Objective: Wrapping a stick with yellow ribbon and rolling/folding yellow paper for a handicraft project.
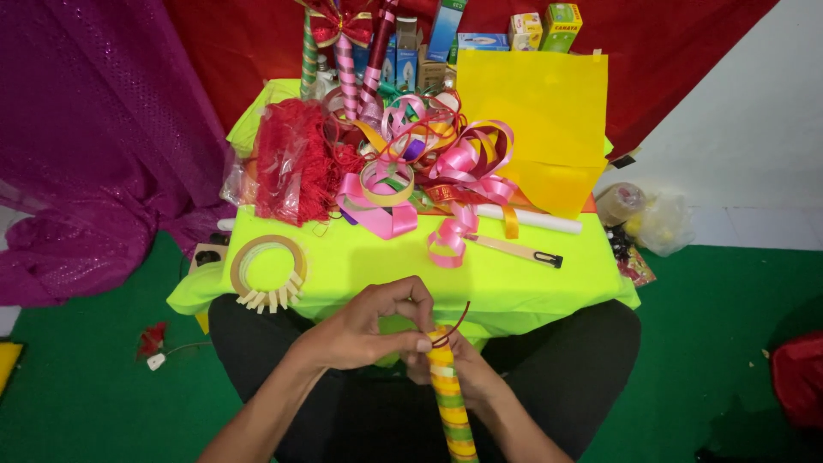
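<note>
Stick [449, 401] wrapped in yellow, orange and green bands sat near, centre, over the lap, red ribbon strand [454, 327] curling off its top. Left hand [370, 330] pinched the top; right hand [467, 373] closed around it from below. Tape roll [267, 267] lay far left on the lime tablecloth [514, 287].

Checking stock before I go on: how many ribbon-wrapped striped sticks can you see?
4. One yellow-and-green stick is held in both hands near the lap. Three stand upright at the table's far edge: a green-striped one, a pink-striped one and a red-striped one. The ribbon pile may hide more.
</note>
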